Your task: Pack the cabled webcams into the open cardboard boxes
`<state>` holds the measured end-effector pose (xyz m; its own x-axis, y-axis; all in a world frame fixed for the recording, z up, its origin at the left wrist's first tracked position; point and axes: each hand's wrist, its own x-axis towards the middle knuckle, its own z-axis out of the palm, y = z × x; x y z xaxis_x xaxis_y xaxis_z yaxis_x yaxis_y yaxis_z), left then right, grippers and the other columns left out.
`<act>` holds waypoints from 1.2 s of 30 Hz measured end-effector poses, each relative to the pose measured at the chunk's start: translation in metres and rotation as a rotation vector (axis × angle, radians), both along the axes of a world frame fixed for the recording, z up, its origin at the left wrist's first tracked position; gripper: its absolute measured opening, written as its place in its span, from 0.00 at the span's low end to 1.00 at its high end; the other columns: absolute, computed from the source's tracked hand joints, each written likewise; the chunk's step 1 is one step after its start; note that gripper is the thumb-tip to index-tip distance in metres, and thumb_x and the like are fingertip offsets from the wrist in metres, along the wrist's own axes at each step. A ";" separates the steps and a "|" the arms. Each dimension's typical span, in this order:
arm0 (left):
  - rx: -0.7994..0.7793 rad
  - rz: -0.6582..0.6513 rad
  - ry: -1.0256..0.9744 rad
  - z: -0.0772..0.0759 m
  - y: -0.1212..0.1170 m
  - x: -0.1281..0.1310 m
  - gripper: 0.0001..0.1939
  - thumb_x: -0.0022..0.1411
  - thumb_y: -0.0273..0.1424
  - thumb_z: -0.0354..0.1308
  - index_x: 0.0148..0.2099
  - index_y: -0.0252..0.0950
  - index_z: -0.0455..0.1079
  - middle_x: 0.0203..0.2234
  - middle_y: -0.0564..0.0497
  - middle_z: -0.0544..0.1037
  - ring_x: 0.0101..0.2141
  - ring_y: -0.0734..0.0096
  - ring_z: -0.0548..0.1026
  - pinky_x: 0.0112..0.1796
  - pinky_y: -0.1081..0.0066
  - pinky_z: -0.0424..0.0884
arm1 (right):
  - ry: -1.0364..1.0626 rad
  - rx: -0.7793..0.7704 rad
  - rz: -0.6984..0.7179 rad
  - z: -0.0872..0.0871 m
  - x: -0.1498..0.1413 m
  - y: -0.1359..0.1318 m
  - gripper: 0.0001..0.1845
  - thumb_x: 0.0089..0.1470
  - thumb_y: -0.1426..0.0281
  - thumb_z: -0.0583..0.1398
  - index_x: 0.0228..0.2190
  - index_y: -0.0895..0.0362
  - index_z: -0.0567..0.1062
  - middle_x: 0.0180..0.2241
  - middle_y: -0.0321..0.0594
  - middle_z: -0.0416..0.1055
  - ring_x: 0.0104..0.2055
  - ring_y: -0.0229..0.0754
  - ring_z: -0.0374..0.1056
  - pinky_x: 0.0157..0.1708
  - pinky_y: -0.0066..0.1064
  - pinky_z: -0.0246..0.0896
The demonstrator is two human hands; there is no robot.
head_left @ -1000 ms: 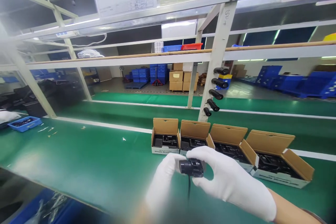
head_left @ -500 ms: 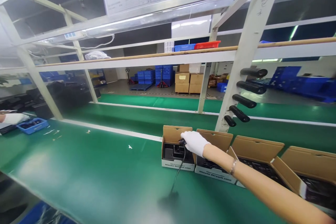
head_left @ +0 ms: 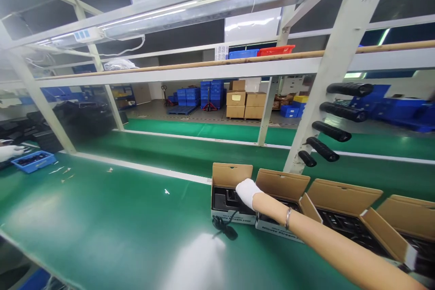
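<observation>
My right hand (head_left: 248, 194), in a white glove, reaches down into the right side of an open cardboard box (head_left: 217, 212) labelled "Minute Stream 1000". Its fingers look curled and are partly hidden by the hand itself. A black cable (head_left: 224, 227) runs from near that hand over the box's front wall, its bundled part lying against the front and on the table. Inside the box sits a black tray (head_left: 220, 198) with a black part in it. My left hand is out of view.
More open boxes (head_left: 283, 183) with black contents stand in a row to the right on the green table (head_left: 136, 217). Black rolls (head_left: 343, 112) stick out from a white post. At far left, another person's gloved hand (head_left: 12, 152) is beside a blue bin (head_left: 34, 163).
My right hand has gone lower into the box, taking the cable's plug end out of sight. The cable bundle has swung up against the box front. The view has shifted slightly.
</observation>
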<state>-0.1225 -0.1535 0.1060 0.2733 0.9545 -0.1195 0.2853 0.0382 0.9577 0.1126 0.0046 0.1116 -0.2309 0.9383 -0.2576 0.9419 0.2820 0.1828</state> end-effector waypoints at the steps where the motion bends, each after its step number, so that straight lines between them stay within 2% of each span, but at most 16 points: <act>1: 0.022 -0.040 0.006 0.008 0.006 0.001 0.25 0.63 0.54 0.44 0.44 0.44 0.74 0.21 0.56 0.77 0.15 0.75 0.65 0.20 0.72 0.64 | 0.043 -0.013 0.024 0.010 0.000 -0.006 0.12 0.52 0.75 0.61 0.38 0.65 0.79 0.37 0.59 0.77 0.44 0.59 0.74 0.42 0.42 0.64; 3: 0.118 -0.099 0.034 0.024 0.019 0.003 0.25 0.65 0.51 0.42 0.43 0.43 0.74 0.22 0.56 0.77 0.15 0.76 0.63 0.22 0.72 0.65 | 0.224 -0.066 0.136 0.034 0.002 -0.021 0.21 0.57 0.67 0.58 0.53 0.57 0.73 0.45 0.47 0.76 0.46 0.48 0.73 0.43 0.33 0.65; 5: 0.233 -0.137 0.077 0.037 0.037 0.006 0.23 0.66 0.49 0.41 0.39 0.42 0.74 0.21 0.56 0.76 0.17 0.75 0.64 0.25 0.71 0.66 | 0.512 -0.146 0.271 0.056 0.002 -0.039 0.31 0.55 0.62 0.60 0.60 0.49 0.65 0.51 0.37 0.73 0.47 0.42 0.71 0.44 0.28 0.65; 6: 0.289 -0.133 0.097 0.042 0.047 0.009 0.23 0.67 0.48 0.42 0.36 0.42 0.73 0.22 0.55 0.75 0.19 0.73 0.65 0.27 0.71 0.67 | 0.654 -0.165 0.298 0.065 0.001 -0.047 0.32 0.53 0.62 0.62 0.59 0.49 0.65 0.51 0.36 0.73 0.46 0.42 0.71 0.43 0.27 0.65; 8: 0.381 -0.086 0.117 0.047 0.072 0.018 0.20 0.65 0.46 0.46 0.32 0.41 0.72 0.27 0.52 0.76 0.29 0.68 0.70 0.37 0.69 0.68 | 0.858 -0.132 0.227 0.076 -0.001 -0.060 0.25 0.50 0.63 0.63 0.50 0.53 0.72 0.42 0.36 0.76 0.39 0.42 0.72 0.38 0.29 0.65; 11: 0.478 -0.047 0.115 0.046 0.108 0.040 0.17 0.66 0.45 0.46 0.38 0.41 0.71 0.40 0.48 0.75 0.46 0.62 0.68 0.50 0.66 0.63 | 1.047 -0.088 0.063 0.077 -0.002 -0.068 0.11 0.53 0.64 0.59 0.38 0.55 0.71 0.28 0.34 0.75 0.30 0.41 0.71 0.34 0.31 0.65; 14: 0.432 -0.212 0.073 0.041 0.128 0.065 0.26 0.69 0.46 0.31 0.42 0.39 0.68 0.34 0.49 0.75 0.39 0.66 0.72 0.47 0.66 0.67 | 1.205 -0.116 0.016 0.066 0.002 -0.064 0.07 0.52 0.69 0.57 0.36 0.55 0.67 0.28 0.34 0.76 0.32 0.41 0.73 0.37 0.32 0.66; 16: 0.360 -0.383 0.066 0.039 0.132 0.076 0.26 0.69 0.48 0.33 0.44 0.38 0.66 0.28 0.52 0.73 0.31 0.70 0.73 0.41 0.68 0.71 | 1.127 0.034 -0.060 0.057 0.007 -0.059 0.08 0.49 0.70 0.59 0.34 0.55 0.67 0.30 0.36 0.77 0.33 0.42 0.73 0.37 0.33 0.66; 18: 0.293 -0.519 0.105 0.038 0.136 0.081 0.19 0.65 0.47 0.45 0.46 0.38 0.64 0.29 0.54 0.73 0.28 0.73 0.71 0.34 0.70 0.72 | 1.006 0.248 -0.132 0.050 0.015 -0.053 0.12 0.47 0.69 0.62 0.37 0.55 0.70 0.35 0.39 0.77 0.36 0.44 0.73 0.38 0.33 0.66; 21: 0.240 -0.621 0.250 0.036 0.145 0.080 0.18 0.58 0.42 0.55 0.47 0.39 0.65 0.32 0.53 0.73 0.26 0.74 0.69 0.27 0.72 0.69 | 0.822 0.394 -0.002 0.044 0.028 -0.046 0.24 0.50 0.69 0.62 0.50 0.55 0.70 0.50 0.44 0.71 0.49 0.46 0.69 0.48 0.34 0.63; 23: 0.258 -0.635 0.380 0.033 0.155 0.078 0.18 0.57 0.42 0.56 0.47 0.39 0.67 0.34 0.51 0.75 0.27 0.70 0.70 0.28 0.70 0.69 | 0.593 0.330 0.148 0.043 0.035 -0.042 0.19 0.57 0.67 0.59 0.51 0.53 0.71 0.51 0.42 0.71 0.51 0.45 0.68 0.50 0.34 0.62; 25: 0.306 -0.641 0.498 0.028 0.165 0.078 0.18 0.57 0.43 0.56 0.47 0.40 0.69 0.36 0.50 0.77 0.31 0.64 0.73 0.33 0.66 0.69 | 0.391 0.243 0.177 0.038 0.039 -0.039 0.14 0.61 0.64 0.55 0.45 0.52 0.76 0.46 0.42 0.74 0.46 0.46 0.71 0.45 0.34 0.64; 27: 0.351 -0.671 0.579 0.021 0.173 0.080 0.15 0.58 0.42 0.56 0.44 0.41 0.72 0.39 0.49 0.78 0.37 0.59 0.74 0.39 0.64 0.68 | 0.285 0.194 0.147 0.028 0.036 -0.036 0.13 0.60 0.64 0.57 0.40 0.55 0.78 0.40 0.45 0.76 0.40 0.50 0.73 0.39 0.36 0.66; 30: 0.357 -0.731 0.648 0.010 0.178 0.083 0.08 0.61 0.36 0.56 0.39 0.39 0.73 0.38 0.49 0.78 0.40 0.62 0.74 0.45 0.62 0.68 | 0.153 0.113 0.160 0.007 0.021 -0.029 0.10 0.54 0.67 0.62 0.33 0.62 0.79 0.32 0.53 0.77 0.36 0.56 0.75 0.35 0.40 0.66; 33: 0.339 -0.708 0.673 0.006 0.168 0.090 0.08 0.63 0.35 0.59 0.38 0.35 0.72 0.38 0.49 0.77 0.40 0.66 0.74 0.47 0.59 0.70 | 0.046 0.018 0.194 -0.004 0.004 -0.025 0.03 0.50 0.77 0.62 0.27 0.65 0.78 0.32 0.57 0.77 0.36 0.59 0.75 0.36 0.44 0.67; 36: 0.362 -0.639 0.621 0.014 0.144 0.102 0.12 0.65 0.39 0.56 0.43 0.36 0.72 0.42 0.49 0.76 0.41 0.66 0.74 0.45 0.62 0.73 | 0.031 -0.087 0.195 0.008 -0.006 -0.026 0.07 0.48 0.80 0.61 0.22 0.62 0.76 0.34 0.54 0.78 0.36 0.55 0.75 0.33 0.41 0.68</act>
